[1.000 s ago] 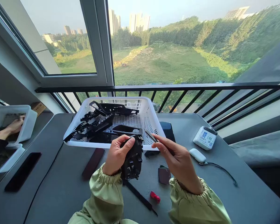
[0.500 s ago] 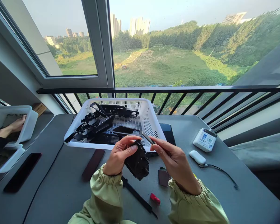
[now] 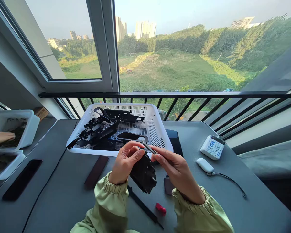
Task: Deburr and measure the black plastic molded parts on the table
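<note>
My left hand is shut on a black moulded plastic part, which is tilted and held just above the table. My right hand pinches a slim metal hand tool between thumb and fingers, and its tip is at the part's upper edge. Fingers hide part of that edge. Behind my hands, a white plastic basket holds a pile of similar black plastic parts. Light green elasticated sleeves cover both my forearms.
A black strip, a red object and dark pads lie on the grey table. A white labelled box and a corded white device sit right. At left, a co-worker's hand reaches over white trays.
My hands have come closer together, and the tool's tip has moved left onto the black part. The part has tilted further over. The co-worker's hand has shifted in the left tray.
</note>
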A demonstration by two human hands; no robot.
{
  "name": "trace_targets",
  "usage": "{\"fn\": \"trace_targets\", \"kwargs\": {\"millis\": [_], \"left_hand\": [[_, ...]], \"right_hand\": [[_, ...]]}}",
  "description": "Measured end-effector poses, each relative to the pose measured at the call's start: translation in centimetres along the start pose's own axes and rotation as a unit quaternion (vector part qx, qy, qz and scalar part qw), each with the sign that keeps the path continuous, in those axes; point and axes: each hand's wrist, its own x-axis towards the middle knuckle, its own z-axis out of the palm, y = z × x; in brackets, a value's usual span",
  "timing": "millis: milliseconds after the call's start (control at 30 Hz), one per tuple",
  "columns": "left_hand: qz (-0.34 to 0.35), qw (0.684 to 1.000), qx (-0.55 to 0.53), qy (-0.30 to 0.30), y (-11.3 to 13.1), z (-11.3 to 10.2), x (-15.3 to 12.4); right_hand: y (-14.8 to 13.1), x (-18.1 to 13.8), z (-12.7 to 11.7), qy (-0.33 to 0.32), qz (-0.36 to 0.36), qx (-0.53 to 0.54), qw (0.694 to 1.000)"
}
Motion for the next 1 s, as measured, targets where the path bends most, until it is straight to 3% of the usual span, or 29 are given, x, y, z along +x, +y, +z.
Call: {"fn": "trace_targets", "kwargs": {"millis": [300, 400, 733, 1000], "left_hand": [[0.084, 0.99, 0.107, 0.039, 0.1, 0.9, -0.3], [0.096, 0.986, 0.135, 0.034, 0.1, 1.0, -0.5], [0.018, 0.986, 0.165, 0.003, 0.3, 1.1, -1.3], [0.015, 0.983, 0.183, 0.014, 0.3, 1.2, -1.3]], "right_hand": [[0.0, 0.0, -0.6, 0.078, -0.035, -0.11, 0.99], [-0.5, -0.6, -1.1, 0.071, -0.07, -0.134, 0.986], [-1.8, -2.1, -1.6, 0.039, -0.092, -0.251, 0.963], [-1.8, -2.0, -2.1, 0.018, -0.088, -0.289, 0.953]]}}
